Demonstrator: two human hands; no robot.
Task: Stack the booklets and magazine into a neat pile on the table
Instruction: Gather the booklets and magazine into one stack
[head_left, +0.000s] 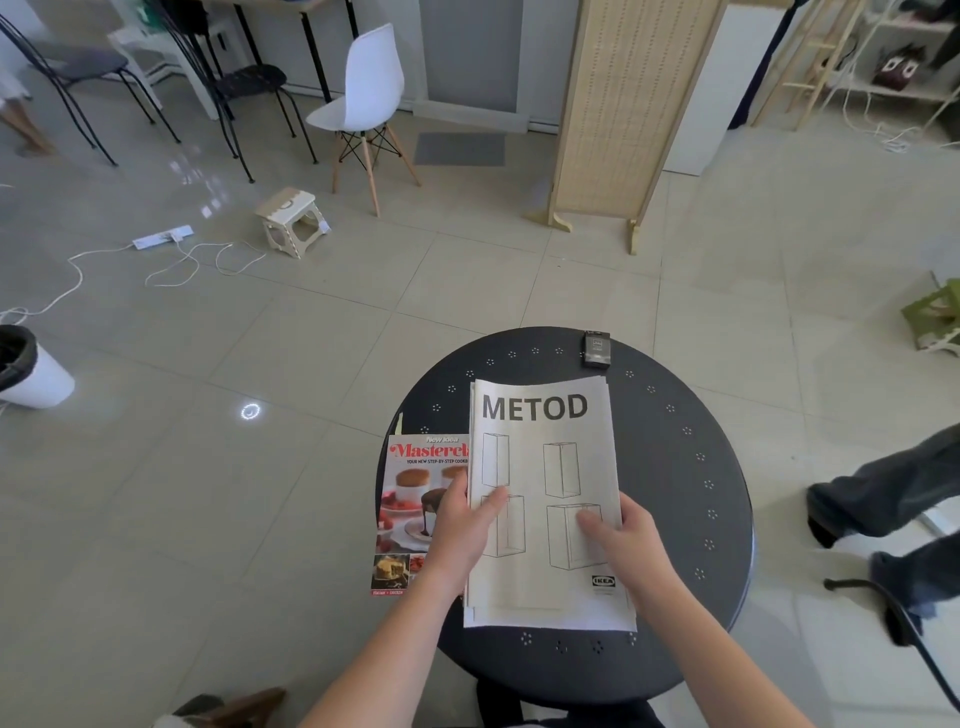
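Observation:
A pile of white booklets (545, 452), the top one printed "METOD" with cabinet drawings, lies on the round black table (691, 467). A colourful cooking magazine (410, 493) sticks out from under the pile's left side and overhangs the table's left edge. My left hand (462, 525) rests on the pile's left edge, thumb on the top booklet and palm over the magazine. My right hand (623, 535) lies on the pile's lower right, fingers flat on the top booklet. Whether either hand grips the paper is unclear.
A small dark box (596, 349) sits at the table's far edge. A person's legs (883, 499) stand close on the right. On the floor are a white chair (369, 93), a small stool (292, 221), a power strip with cables (162, 238) and a folding screen (623, 114).

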